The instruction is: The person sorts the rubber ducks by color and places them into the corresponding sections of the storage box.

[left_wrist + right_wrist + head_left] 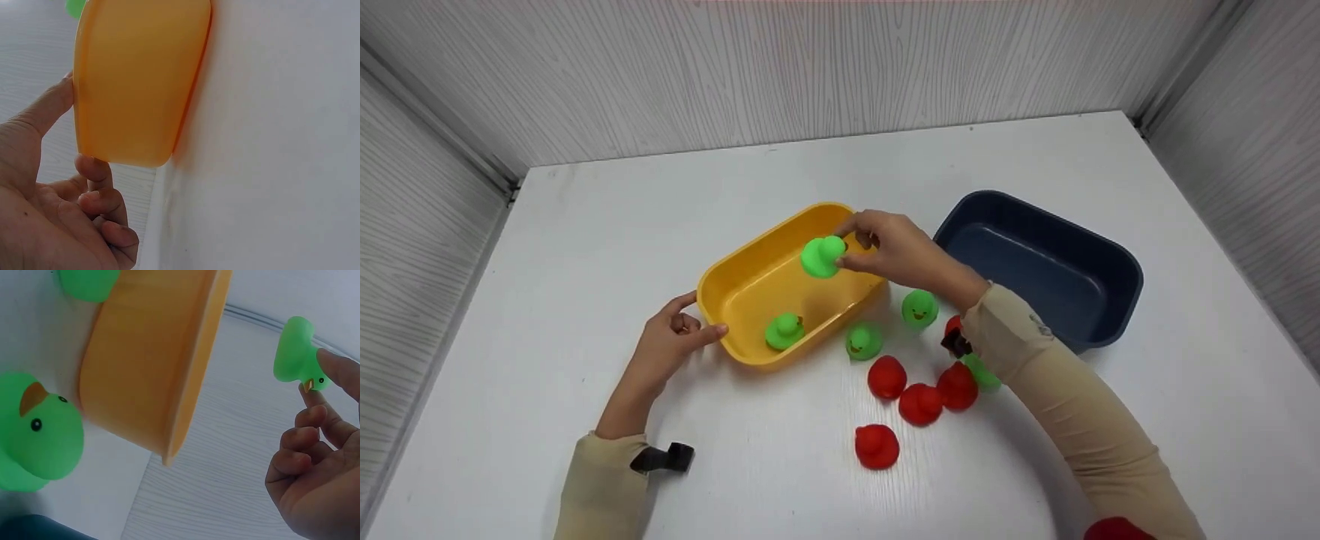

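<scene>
My right hand pinches a green rubber duck between thumb and fingertip, above the yellow tub. In the right wrist view the held duck is clear of the tub's rim. Inside the tub, near its left end, sits another green duck. My left hand holds the tub's left corner, thumb on the near rim and index finger at the end; the left wrist view shows its other fingers curled below the rim.
Green ducks and several red ducks lie on the white table right of and in front of the tub. Some are partly hidden by my right sleeve. A dark blue tub stands at the right. Panelled walls enclose the table.
</scene>
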The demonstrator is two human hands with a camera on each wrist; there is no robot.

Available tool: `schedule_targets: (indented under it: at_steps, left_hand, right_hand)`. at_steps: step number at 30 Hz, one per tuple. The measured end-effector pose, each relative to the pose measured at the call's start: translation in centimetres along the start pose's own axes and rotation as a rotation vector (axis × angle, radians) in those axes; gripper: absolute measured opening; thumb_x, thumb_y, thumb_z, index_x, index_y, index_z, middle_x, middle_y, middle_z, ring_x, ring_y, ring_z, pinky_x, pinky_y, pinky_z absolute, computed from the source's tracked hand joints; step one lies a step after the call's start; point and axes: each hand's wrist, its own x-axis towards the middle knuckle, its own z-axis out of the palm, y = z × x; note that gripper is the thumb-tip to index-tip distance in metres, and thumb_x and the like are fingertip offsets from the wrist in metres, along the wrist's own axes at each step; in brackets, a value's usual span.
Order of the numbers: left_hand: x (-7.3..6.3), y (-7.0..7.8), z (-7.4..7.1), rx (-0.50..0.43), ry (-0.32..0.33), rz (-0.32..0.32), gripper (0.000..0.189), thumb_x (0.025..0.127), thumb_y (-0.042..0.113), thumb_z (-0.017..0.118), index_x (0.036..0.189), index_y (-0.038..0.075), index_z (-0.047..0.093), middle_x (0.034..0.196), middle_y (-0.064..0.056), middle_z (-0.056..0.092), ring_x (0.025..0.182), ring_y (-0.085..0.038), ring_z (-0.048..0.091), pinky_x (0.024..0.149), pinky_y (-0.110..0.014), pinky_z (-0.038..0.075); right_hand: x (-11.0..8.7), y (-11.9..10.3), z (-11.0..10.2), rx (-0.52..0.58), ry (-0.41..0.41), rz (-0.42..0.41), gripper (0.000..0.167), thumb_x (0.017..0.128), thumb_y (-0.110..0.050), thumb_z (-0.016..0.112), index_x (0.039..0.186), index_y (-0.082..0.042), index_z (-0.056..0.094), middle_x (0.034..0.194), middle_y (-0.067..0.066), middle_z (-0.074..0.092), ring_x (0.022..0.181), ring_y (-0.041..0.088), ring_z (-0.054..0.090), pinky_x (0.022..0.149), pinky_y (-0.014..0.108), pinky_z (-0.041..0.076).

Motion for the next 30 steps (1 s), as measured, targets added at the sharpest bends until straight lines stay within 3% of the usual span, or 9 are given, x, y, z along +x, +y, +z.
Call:
schedule_targets:
  at_steps: [7,14,30]
  left_hand:
    - [-0.2,0.3,0.1,-0.02,-0.007,0.003,0.077,0.084,0.034,0.074,0.147,0.011,0.036,0.08,0.002,0.045,0.069,-0.011,0.041,0.059,-0.023,0.034]
    - [-0.3,0.4,0.0,-0.04,-0.014,0.006,0.075,0.084,0.032,0.074,0.147,0.012,0.037,0.079,0.003,0.045,0.068,-0.01,0.041,0.058,-0.022,0.033]
    - [-0.3,0.3,0.0,-0.033,-0.011,-0.002,0.077,0.084,0.034,0.075,0.147,0.012,0.036,0.081,0.003,0.045,0.068,-0.011,0.041,0.058,-0.023,0.034]
  right_hand:
    - [1.1,0.7,1.7,-0.106,-0.051,0.035,0.035,0.088,-0.024,0.071,0.119,-0.01,0.065,0.096,0.014,0.057,0.087,0.02,0.046,0.075,0.029,0.037]
    - [2.1,1.2,3.2,-0.195,-0.111,0.079,0.035,0.087,-0.027,0.071,0.118,-0.011,0.065,0.091,0.006,0.052,0.085,0.02,0.046,0.073,0.029,0.035]
    - [3.3,2.5,5.6,-0.324,-0.187,0.132,0.035,0.089,-0.026,0.067,0.121,-0.013,0.065,0.1,0.005,0.058,0.089,0.02,0.051,0.076,0.029,0.042]
